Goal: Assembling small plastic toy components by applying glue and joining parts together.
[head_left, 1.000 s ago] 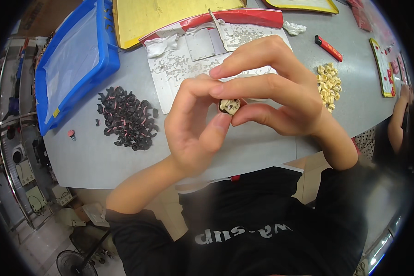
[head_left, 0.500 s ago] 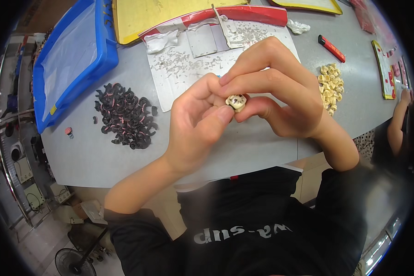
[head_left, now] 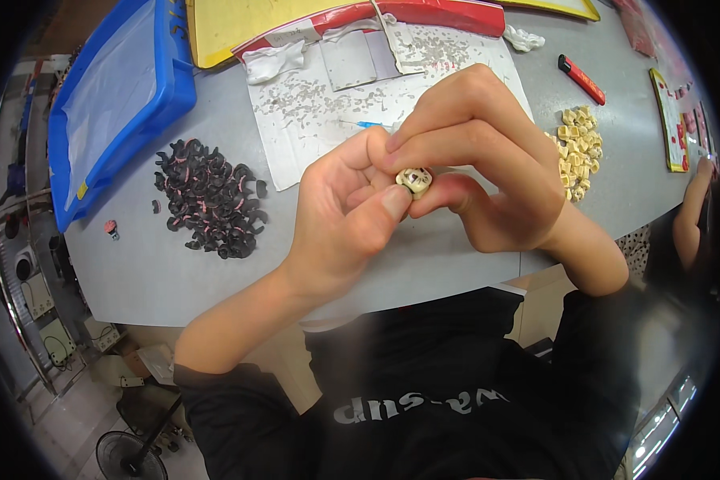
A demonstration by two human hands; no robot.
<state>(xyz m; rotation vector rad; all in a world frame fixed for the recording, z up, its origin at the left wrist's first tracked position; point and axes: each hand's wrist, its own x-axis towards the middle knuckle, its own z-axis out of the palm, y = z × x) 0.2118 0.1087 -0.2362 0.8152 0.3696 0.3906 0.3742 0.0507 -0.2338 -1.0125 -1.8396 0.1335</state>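
Note:
Between my two hands is a small cream-coloured figurine head point(head_left: 414, 181) with dark painted facial marks. My left hand point(head_left: 346, 200) pinches it from the left, thumb against its lower side. From the right, the bent fingers and thumb of my right hand point(head_left: 488, 164) close on it too. A dark bit shows at its lower left edge, partly covered by my left thumb. Left of my hands lies a heap of black curved pieces with pink strips point(head_left: 212, 196). To the right is a pile of cream hollow pieces point(head_left: 578, 152).
A white sheet point(head_left: 284, 156) with grey flecks and a thin blue-tipped tool point(head_left: 370, 124) lies beyond my hands. A blue tray point(head_left: 186, 88) stands at left, near a small pink-topped figure point(head_left: 111, 229). A red cutter point(head_left: 582, 80) lies right; another person's arm point(head_left: 690, 204) shows at far right.
The view has shifted slightly. My hands still grip the figurine head, which has turned a little so its painted front shows more. The blue-tipped tool is more visible behind them.

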